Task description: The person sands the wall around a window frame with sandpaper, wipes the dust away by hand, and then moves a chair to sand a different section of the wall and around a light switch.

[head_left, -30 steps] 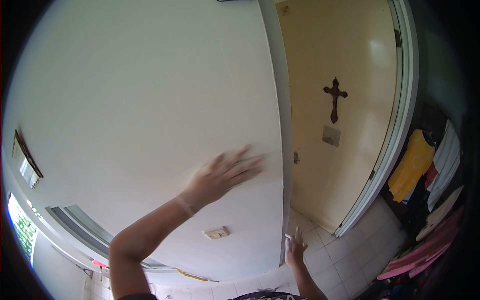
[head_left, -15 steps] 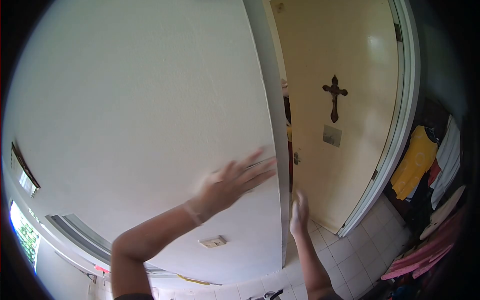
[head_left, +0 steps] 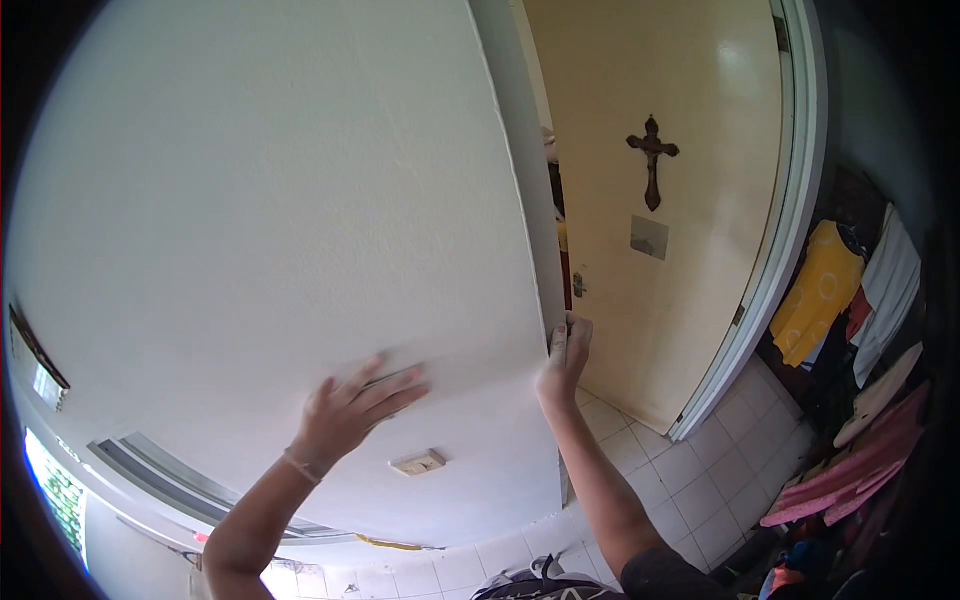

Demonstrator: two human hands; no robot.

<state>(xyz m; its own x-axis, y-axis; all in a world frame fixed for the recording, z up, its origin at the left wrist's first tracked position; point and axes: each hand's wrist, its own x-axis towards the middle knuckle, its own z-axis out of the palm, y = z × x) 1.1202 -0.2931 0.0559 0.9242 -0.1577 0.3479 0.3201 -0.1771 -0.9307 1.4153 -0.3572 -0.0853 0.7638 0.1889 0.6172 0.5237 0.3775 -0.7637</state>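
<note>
My left hand [head_left: 350,412] is spread against the white wall [head_left: 300,200], palm toward its surface, fingers apart and pointing up and right, with nothing held. A light band circles its wrist. A switch plate [head_left: 418,462] sits on the wall below and right of this hand. Over at the wall's vertical edge, my right hand [head_left: 566,358] touches the corner, its thumb near the wall face and its fingers bent around the far side.
Beyond the corner stands a cream door [head_left: 670,300] with a dark crucifix [head_left: 653,165] and a small square picture [head_left: 649,237]. Clothes, including a yellow garment [head_left: 818,290], hang at the right above the tiled floor [head_left: 700,490]. A framed item [head_left: 38,345] hangs far left.
My left hand has moved left and down along the wall, away from the corner. My right hand has risen to the wall's edge and now grips it. The view has shifted slightly.
</note>
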